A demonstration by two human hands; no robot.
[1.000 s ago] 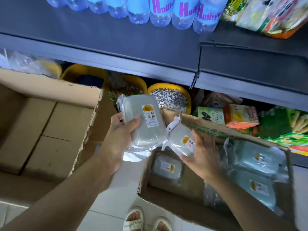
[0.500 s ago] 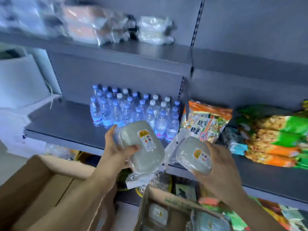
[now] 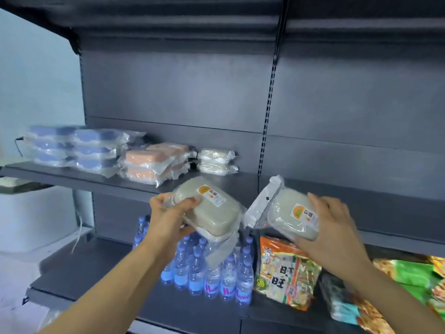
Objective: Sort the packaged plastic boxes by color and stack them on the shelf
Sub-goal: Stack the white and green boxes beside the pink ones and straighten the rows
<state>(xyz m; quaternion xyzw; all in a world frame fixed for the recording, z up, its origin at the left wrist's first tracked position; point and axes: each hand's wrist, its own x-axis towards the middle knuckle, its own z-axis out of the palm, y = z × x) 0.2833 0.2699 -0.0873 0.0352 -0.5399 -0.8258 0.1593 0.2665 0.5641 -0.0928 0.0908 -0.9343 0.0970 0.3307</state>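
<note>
Both hands have risen to the dark shelf (image 3: 216, 182); left hand (image 3: 168, 220) and right hand (image 3: 337, 235) fingers grip grey-beige wrapped plastic boxes (image 3: 209, 208), whose slick film could slip.

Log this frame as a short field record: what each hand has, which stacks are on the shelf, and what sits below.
left hand: grips a beige packaged box
right hand: grips a second beige box
upper shelf: blue stack, orange stack, beige stack, left to right
lower shelf: water bottles, snack bags
status: both held boxes not yet placed
</note>
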